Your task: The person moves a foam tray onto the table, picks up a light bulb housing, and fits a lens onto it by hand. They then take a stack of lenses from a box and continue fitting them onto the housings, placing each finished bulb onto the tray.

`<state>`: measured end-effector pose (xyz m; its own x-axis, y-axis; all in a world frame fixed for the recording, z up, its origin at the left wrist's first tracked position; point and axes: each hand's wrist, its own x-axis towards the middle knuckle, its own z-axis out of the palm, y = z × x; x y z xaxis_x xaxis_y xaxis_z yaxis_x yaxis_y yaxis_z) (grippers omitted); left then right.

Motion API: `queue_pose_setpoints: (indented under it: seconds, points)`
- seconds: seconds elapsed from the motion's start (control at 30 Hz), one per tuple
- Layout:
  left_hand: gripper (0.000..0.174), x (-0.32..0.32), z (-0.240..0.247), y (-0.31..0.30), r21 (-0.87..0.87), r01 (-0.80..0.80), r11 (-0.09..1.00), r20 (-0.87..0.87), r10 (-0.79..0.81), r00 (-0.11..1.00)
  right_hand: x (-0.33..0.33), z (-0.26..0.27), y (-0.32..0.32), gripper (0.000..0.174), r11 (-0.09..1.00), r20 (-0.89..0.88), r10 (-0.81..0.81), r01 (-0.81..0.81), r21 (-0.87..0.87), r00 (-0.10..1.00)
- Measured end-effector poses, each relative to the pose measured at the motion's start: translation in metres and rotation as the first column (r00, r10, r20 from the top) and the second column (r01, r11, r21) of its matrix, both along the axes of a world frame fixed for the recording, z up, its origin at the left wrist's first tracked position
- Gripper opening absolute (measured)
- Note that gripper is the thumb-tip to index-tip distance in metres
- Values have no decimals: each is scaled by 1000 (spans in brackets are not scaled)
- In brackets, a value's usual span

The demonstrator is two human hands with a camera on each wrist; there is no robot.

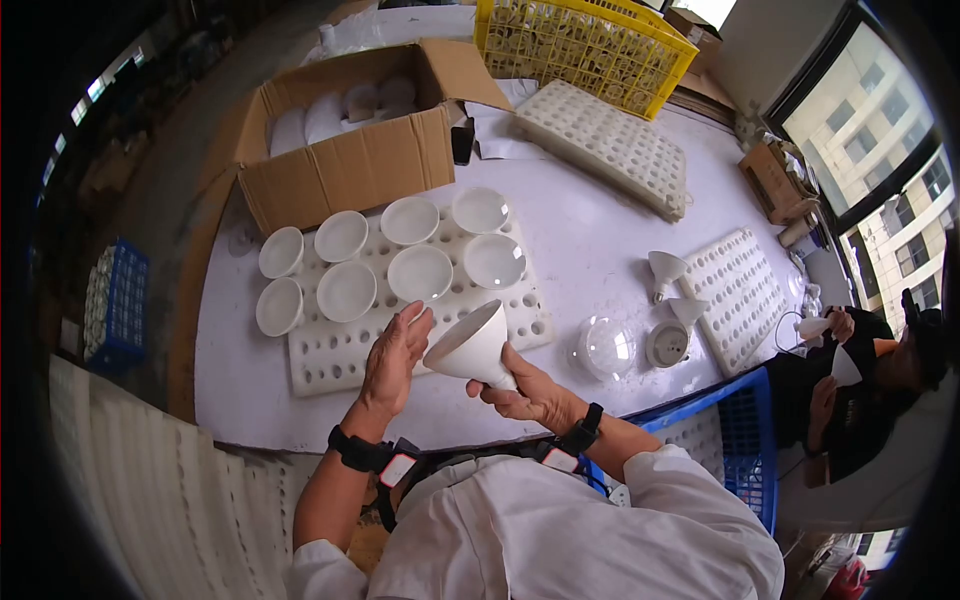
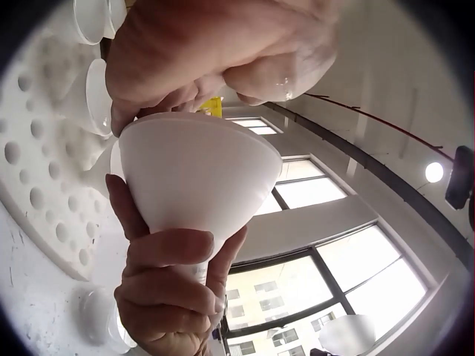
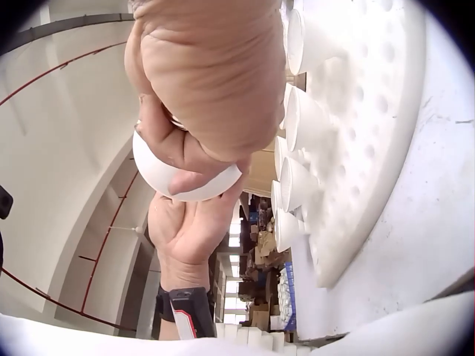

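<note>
My right hand (image 1: 530,390) grips a white cone-shaped lamp housing (image 1: 470,345) by its narrow neck, the wide mouth tilted up and to the left. In the left wrist view, its fingers curl around the neck of the lamp housing (image 2: 197,174). My left hand (image 1: 396,355) is beside the wide rim, fingers extended and palm toward the housing. Behind the hands, a white foam tray (image 1: 335,372) with rows of holes carries several similar housings (image 1: 347,291), mouths up. To the right on the table lie a clear dome (image 1: 605,347) and a round grey piece (image 1: 667,343).
An open cardboard box (image 1: 350,165) of white pieces stands at the back left. Farther back are another foam tray (image 1: 605,140) and a yellow crate (image 1: 585,50). Two loose housings (image 1: 668,268) lie by a right-hand tray (image 1: 738,295). A blue crate (image 1: 750,450) and another person (image 1: 850,400) are at right.
</note>
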<state>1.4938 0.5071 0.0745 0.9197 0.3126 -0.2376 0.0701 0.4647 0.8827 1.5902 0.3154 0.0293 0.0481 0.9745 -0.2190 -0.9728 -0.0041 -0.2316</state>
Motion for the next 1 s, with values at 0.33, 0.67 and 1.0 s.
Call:
queue_pose_setpoints:
  seconds: [0.33,0.67,1.0]
  points:
    - [53,-25,-15,-12,-357,118,927,-4,-128,992,-4,9,13,69,967,-397,-38,134,216,917]
    - [58,-57,-11,10,-542,320,777,175,-269,947,-4,16,19,57,985,903,130,53,-165,410]
    - [65,-116,-54,31,-558,172,812,190,-77,979,-49,28,80,105,972,970,187,-112,-206,-157]
